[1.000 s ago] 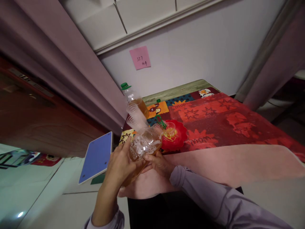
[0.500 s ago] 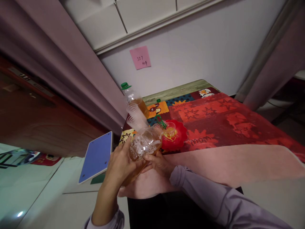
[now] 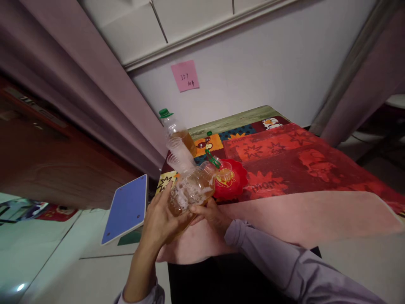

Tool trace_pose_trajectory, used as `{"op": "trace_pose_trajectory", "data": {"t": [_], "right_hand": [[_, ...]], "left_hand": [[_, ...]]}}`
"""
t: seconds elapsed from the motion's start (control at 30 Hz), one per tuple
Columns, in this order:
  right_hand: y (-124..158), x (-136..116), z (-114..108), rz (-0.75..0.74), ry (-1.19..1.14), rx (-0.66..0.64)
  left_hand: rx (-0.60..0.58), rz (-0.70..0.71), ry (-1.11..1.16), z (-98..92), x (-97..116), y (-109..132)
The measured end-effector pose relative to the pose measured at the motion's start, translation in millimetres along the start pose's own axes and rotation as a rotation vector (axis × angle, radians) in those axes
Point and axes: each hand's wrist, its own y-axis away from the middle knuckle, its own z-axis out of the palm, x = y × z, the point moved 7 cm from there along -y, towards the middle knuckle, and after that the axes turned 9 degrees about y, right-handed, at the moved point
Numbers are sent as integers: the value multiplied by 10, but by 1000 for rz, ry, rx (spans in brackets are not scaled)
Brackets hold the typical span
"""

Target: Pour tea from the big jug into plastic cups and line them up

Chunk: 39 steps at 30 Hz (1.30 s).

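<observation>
A clear plastic bottle (image 3: 193,188) of amber, foamy liquid is tilted, its neck toward a small clear cup (image 3: 225,172). My left hand (image 3: 161,217) wraps around the bottle's near-left side. My right hand (image 3: 210,215) grips its near-right side, the thumb on top. The cup, with some amber liquid in it, stands in a red scalloped dish (image 3: 238,185). A green handle (image 3: 212,158) shows by the bottle's neck. Beyond the held bottle, stacks of clear plastic cups (image 3: 181,156) stand before a second bottle (image 3: 182,134) with a green cap.
A patterned cloth (image 3: 268,156) covers the table, with a pink mat (image 3: 300,215) along the near edge. A small green cap (image 3: 209,133) lies at the back. A blue board (image 3: 125,209) is left of the table. The wall carries a pink note (image 3: 185,76).
The tilted bottle's liquid and foam have shifted toward its neck. Both hands keep their grip in nearly the same place, and the view has moved slightly.
</observation>
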Motion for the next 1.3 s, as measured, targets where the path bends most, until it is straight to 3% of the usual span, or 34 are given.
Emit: {"op": "trace_pose_trajectory", "data": {"t": [0.2, 0.37, 0.57, 0.73, 0.93, 1.07, 1.2, 1.3], "right_hand": [[-140, -74, -136, -243, 14, 84], [-179, -46, -122, -239, 106, -40], [-69, -5, -41, -203, 355, -132], [38, -95, -70, -242, 542, -73], [59, -126, -154, -250, 618, 102], [91, -206, -173, -286, 670, 215], [224, -455, -151, -330, 738, 192], [352, -788, -273, -386, 846, 206]], "left_hand": [[239, -66, 193, 33, -150, 285], [420, -212, 335, 105, -462, 612], [531, -288, 421, 224, -918, 998], [465, -325, 465, 447, -1161, 1154], [576, -267, 495, 525, -1097, 1122], [578, -259, 538, 536, -1028, 1093], [577, -244, 568, 524, -989, 1083], [583, -248, 598, 528, -986, 1083]]}}
